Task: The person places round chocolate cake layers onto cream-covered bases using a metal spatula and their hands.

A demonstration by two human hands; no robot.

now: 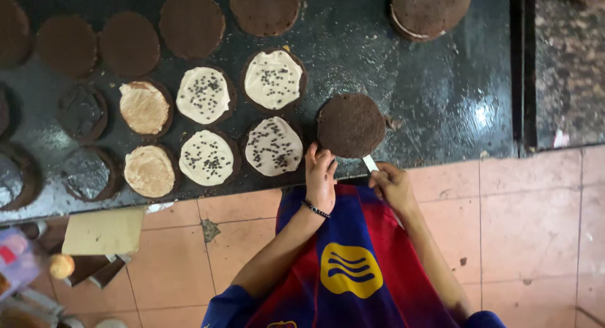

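A round dark chocolate cake layer point(351, 124) lies near the front edge of the black worktop point(435, 95). My left hand point(320, 175) rests at the worktop's edge, its fingertips touching the layer's lower left rim. My right hand point(392, 185) grips a knife point(370, 163) whose pale blade slips under the layer's lower right edge. To the left, three cream-covered layers sprinkled with chocolate chips point(273, 145) sit in two rows, with one more beside them.
Plain cream-topped rounds point(149, 171) and bare dark layers point(129, 43) fill the left of the worktop. A stacked filled cake point(430, 10) stands at the back right. Below is a tiled floor point(523, 227), with a cardboard piece point(104, 230) at the left.
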